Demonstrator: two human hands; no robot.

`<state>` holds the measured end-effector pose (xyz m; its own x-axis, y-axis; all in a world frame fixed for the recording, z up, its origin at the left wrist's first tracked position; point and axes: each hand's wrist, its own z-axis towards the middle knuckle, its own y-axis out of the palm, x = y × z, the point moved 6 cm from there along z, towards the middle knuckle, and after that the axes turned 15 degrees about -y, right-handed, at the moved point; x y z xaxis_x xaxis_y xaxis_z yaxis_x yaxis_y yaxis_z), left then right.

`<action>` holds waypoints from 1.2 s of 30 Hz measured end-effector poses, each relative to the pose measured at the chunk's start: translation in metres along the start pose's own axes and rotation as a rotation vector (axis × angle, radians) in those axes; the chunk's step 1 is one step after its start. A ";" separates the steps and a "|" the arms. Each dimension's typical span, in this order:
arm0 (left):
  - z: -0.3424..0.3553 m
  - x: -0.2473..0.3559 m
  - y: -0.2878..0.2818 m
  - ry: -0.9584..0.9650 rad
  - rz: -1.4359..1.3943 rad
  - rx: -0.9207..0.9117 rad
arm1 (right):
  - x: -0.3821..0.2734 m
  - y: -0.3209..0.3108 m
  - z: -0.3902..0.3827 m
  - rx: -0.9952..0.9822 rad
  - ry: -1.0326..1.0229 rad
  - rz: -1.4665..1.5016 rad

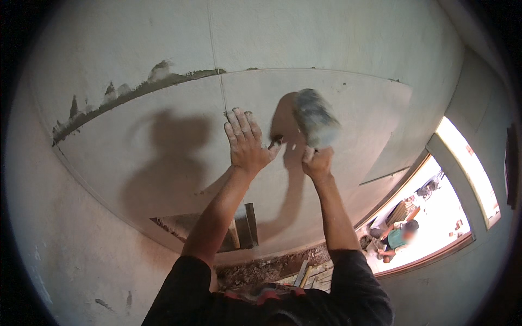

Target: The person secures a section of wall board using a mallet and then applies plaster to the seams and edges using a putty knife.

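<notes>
My left hand lies against the pale grey wall panel, its dusty fingers stretched upward and its thumb out to the right. A small dark spot shows at the thumb's tip; I cannot make out what it is. A thin string runs down the wall to just by the fingertips. To the right, my right hand is closed round the handle of a trowel. Its broad grey blade is smeared by motion and stands over the panel, with its shadow beside it.
Rough dark mortar follows the panel's upper left edge. Below my left arm is a rectangular recess in the wall. Rubble and wooden strips lie at the wall's foot. Right, beyond a bright opening, a person in green crouches.
</notes>
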<state>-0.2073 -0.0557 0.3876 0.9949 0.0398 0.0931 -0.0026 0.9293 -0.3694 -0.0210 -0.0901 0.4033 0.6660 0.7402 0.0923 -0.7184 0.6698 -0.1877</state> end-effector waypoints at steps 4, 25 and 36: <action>0.001 -0.004 0.001 -0.029 -0.024 0.010 | 0.034 -0.013 -0.016 -0.097 0.269 0.475; 0.014 0.004 -0.006 0.020 0.014 0.140 | 0.056 -0.010 -0.073 0.214 -0.037 -0.061; 0.012 0.003 -0.009 0.014 0.026 0.141 | 0.054 0.012 -0.065 0.049 0.417 0.091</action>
<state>-0.2056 -0.0596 0.4019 0.9956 0.0602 0.0715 -0.0416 0.9705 -0.2377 0.0194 -0.0459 0.3425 0.6163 0.7160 -0.3277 -0.7800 0.6122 -0.1293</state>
